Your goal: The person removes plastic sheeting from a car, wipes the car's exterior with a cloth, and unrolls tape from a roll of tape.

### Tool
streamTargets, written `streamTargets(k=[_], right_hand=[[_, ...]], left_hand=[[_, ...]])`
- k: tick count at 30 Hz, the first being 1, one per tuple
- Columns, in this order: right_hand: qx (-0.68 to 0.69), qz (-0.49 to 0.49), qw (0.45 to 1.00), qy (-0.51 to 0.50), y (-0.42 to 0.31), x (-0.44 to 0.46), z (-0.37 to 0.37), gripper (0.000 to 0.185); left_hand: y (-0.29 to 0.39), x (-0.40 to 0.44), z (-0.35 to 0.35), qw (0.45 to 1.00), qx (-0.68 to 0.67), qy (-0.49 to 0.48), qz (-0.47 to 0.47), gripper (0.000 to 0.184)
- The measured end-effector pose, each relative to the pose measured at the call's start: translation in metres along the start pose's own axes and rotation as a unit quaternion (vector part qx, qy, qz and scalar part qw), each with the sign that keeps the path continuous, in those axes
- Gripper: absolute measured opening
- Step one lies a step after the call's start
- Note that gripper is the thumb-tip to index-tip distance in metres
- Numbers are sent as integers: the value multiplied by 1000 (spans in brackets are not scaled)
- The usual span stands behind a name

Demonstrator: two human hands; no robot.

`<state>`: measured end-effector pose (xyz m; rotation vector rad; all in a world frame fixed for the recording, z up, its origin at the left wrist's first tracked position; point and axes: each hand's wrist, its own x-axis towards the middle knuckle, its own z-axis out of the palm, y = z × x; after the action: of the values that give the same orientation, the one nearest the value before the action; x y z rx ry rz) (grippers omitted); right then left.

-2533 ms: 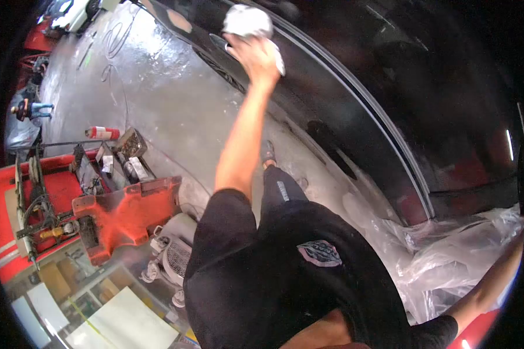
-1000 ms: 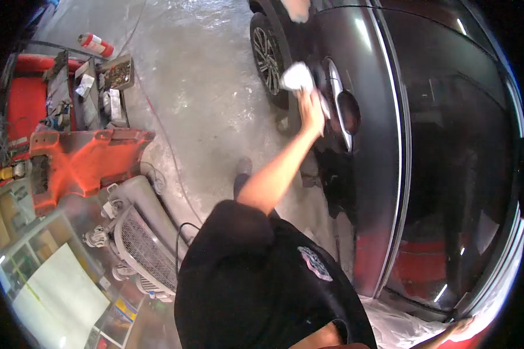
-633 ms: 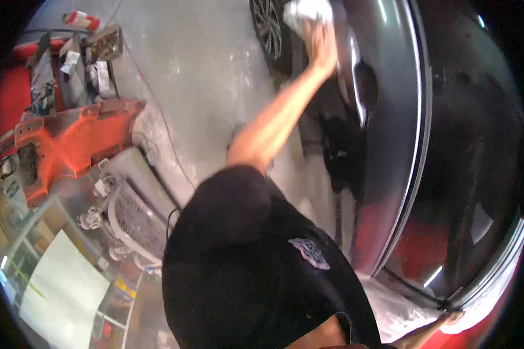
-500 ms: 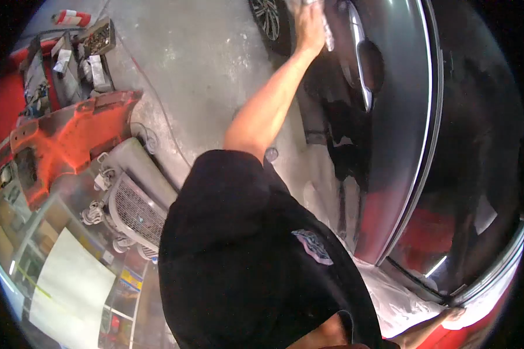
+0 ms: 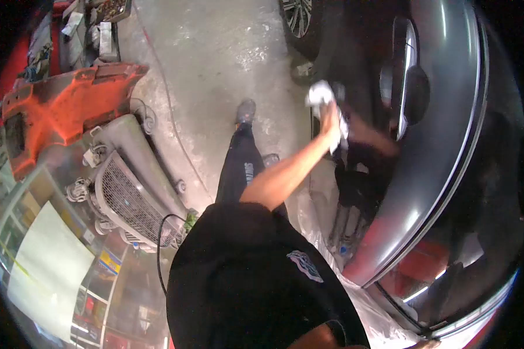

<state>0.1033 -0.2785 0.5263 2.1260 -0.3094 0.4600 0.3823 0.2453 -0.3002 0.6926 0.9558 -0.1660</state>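
Note:
My left hand is closed on a white cloth, which bunches past the fingertips and hangs beside the palm. It is low along the side of a dark car, left of the chrome door handle; whether the cloth touches the panel cannot be told. A faint reflection of the arm shows in the paint. At the bottom right edge, only a small part of my right hand shows beside the car's lower corner and clear plastic sheeting; its fingers are hidden.
On the left are an orange-red part, a grey part with a mesh grille and a glass case with a white sheet on it. A hose crosses the floor. The car's wheel stands at the top.
My left hand has drawn back with the cloth, lower along the car's side. The view has shifted, bringing a foot and leg into sight. My right hand has mostly slipped out at the bottom edge.

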Motion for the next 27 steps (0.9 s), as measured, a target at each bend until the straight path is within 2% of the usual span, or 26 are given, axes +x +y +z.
streamTargets(k=[1,3,4,5,7,8,9,11,12,14,16,18,19,21,23,25,26,27], right_hand=[[0,4,1000,-1,0,-4,1,49],[3,12,1000,-1,-1,-7,3,50],[3,13,1000,-3,0,-9,1,50],[1,12,1000,-4,2,-7,2,50],[2,17,1000,-5,5,-10,5,50],[3,20,1000,-3,6,-10,10,50],[4,20,1000,0,10,-8,13,51],[7,25,1000,7,16,-9,21,51],[10,24,1000,8,24,-2,31,51],[15,29,999,11,32,-6,43,51],[21,34,999,21,43,-8,56,52],[28,41,998,30,53,-15,65,52],[32,40,998,33,58,-16,70,52],[43,43,997,36,68,-20,76,53],[55,41,997,41,84,-26,84,53],[69,42,996,50,101,-36,99,53],[80,46,995,50,115,-44,114,53],[94,53,993,47,134,-39,133,54]], left_hand=[[36,30,9,992,68,-1,103,65],[137,36,49,953,126,-17,276,61],[155,51,54,928,118,-40,351,58],[168,34,57,960,103,-4,259,53],[75,96,33,976,38,0,216,51],[46,100,14,988,-30,-26,151,53],[10,89,-15,986,-130,-95,44,54],[-56,64,-51,952,-220,-180,-110,58],[-62,39,-45,969,-152,-96,-167,56],[-26,-32,-29,978,-1,-10,-209,60],[72,-81,11,990,110,-34,-81,60],[127,-68,46,972,170,-77,143,55],[150,-59,60,944,197,-93,247,52],[210,-50,92,842,280,-127,444,38],[231,-45,109,792,261,-152,531,37],[208,-75,99,759,246,-148,584,44],[193,-91,99,696,284,-128,647,48],[164,-110,83,710,287,-144,627,47]])
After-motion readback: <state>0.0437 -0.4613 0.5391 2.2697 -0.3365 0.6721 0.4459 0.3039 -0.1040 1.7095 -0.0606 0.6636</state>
